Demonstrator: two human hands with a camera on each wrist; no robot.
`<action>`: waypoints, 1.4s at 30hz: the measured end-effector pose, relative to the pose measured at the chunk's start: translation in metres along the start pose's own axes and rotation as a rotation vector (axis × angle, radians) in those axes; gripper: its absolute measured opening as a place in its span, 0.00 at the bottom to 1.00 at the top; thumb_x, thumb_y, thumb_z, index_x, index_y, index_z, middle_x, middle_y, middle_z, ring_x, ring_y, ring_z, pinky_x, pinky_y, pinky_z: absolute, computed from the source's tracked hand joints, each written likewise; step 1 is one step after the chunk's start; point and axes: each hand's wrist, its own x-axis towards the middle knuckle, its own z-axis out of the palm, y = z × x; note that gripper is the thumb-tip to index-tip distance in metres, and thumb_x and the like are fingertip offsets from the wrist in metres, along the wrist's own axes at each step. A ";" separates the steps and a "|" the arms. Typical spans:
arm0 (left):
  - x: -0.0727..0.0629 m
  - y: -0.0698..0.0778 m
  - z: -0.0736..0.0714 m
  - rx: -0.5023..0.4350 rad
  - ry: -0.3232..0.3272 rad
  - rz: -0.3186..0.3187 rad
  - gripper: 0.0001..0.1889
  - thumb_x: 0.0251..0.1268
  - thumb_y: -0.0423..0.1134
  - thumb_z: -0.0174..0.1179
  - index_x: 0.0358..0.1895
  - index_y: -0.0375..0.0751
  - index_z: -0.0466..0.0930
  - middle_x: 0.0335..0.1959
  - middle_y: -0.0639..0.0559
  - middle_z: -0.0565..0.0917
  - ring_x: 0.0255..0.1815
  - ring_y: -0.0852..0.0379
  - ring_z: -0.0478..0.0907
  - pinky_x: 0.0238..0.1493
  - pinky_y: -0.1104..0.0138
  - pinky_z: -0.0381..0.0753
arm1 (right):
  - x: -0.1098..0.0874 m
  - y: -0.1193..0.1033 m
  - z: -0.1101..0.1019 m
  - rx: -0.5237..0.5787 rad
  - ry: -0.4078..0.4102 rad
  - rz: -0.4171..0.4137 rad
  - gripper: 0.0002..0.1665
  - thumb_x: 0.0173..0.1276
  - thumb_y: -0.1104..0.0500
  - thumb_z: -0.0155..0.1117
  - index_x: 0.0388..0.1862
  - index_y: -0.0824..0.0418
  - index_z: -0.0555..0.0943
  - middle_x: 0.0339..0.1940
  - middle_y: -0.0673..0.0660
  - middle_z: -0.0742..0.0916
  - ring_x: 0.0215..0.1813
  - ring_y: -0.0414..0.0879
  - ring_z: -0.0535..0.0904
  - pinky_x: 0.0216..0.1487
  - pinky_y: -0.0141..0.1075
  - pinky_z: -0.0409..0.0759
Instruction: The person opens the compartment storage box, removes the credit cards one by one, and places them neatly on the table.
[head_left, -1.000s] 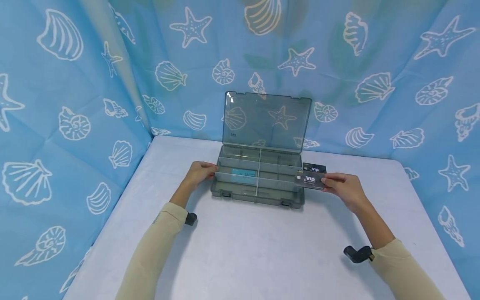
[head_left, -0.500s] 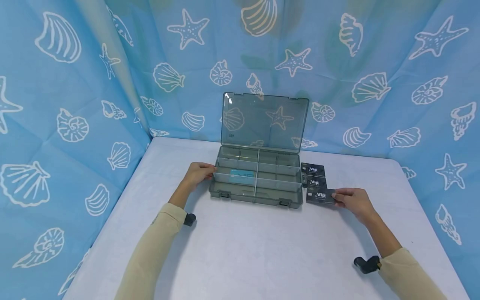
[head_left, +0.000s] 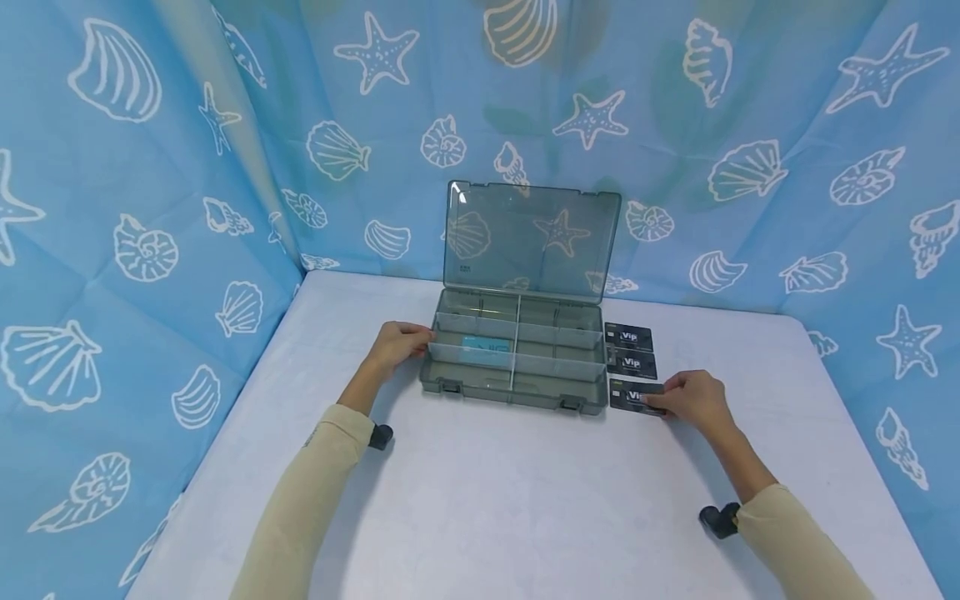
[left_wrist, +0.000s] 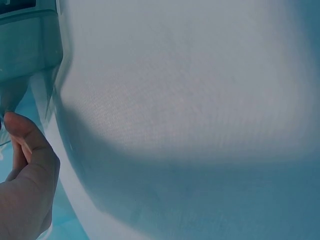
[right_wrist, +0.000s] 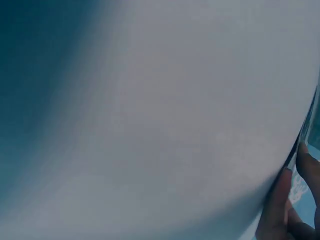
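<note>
A grey translucent compartment box stands with its lid raised at the back of the table. My left hand is at its left wall, thumb and fingers pinching the edge; the left wrist view shows the thumb by the box side. A blue card lies in a left compartment, partly behind a clear divider. Beside the box's front right corner, my right hand pinches the right end of a black Vip card. In the right wrist view the card shows only as a thin dark edge.
Two more black Vip cards, a rear one and a middle one, lie along the box's right side. The raised lid stands close to the blue shell-patterned curtain. White cloth covers the table.
The right hand has moved a black card from over the box's right edge toward me, to the front of the row. The left hand stays at the box.
</note>
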 end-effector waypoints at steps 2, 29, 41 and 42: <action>0.000 0.000 0.000 -0.004 -0.001 0.001 0.17 0.66 0.40 0.64 0.50 0.30 0.80 0.44 0.42 0.80 0.39 0.53 0.79 0.43 0.64 0.82 | 0.001 -0.006 -0.002 -0.060 -0.002 -0.001 0.28 0.51 0.46 0.79 0.32 0.69 0.79 0.19 0.56 0.84 0.23 0.46 0.78 0.25 0.36 0.72; 0.002 0.001 0.000 -0.002 -0.001 0.003 0.16 0.66 0.39 0.64 0.49 0.29 0.80 0.43 0.42 0.80 0.37 0.54 0.80 0.44 0.63 0.82 | 0.015 -0.002 -0.003 -0.088 -0.013 0.086 0.32 0.50 0.38 0.77 0.27 0.65 0.76 0.14 0.55 0.82 0.21 0.46 0.77 0.26 0.37 0.70; 0.002 0.002 0.000 -0.014 -0.001 -0.014 0.16 0.66 0.39 0.64 0.50 0.29 0.80 0.43 0.42 0.80 0.38 0.54 0.80 0.44 0.63 0.82 | 0.019 -0.109 -0.006 0.195 0.010 -0.299 0.31 0.72 0.40 0.58 0.44 0.70 0.82 0.32 0.63 0.86 0.35 0.55 0.86 0.40 0.48 0.85; 0.002 0.002 0.000 -0.014 -0.002 -0.016 0.17 0.66 0.39 0.64 0.50 0.29 0.80 0.43 0.42 0.81 0.38 0.54 0.80 0.44 0.64 0.82 | 0.018 -0.124 -0.002 0.248 -0.034 -0.321 0.31 0.72 0.41 0.58 0.46 0.71 0.82 0.34 0.64 0.86 0.37 0.56 0.85 0.42 0.48 0.84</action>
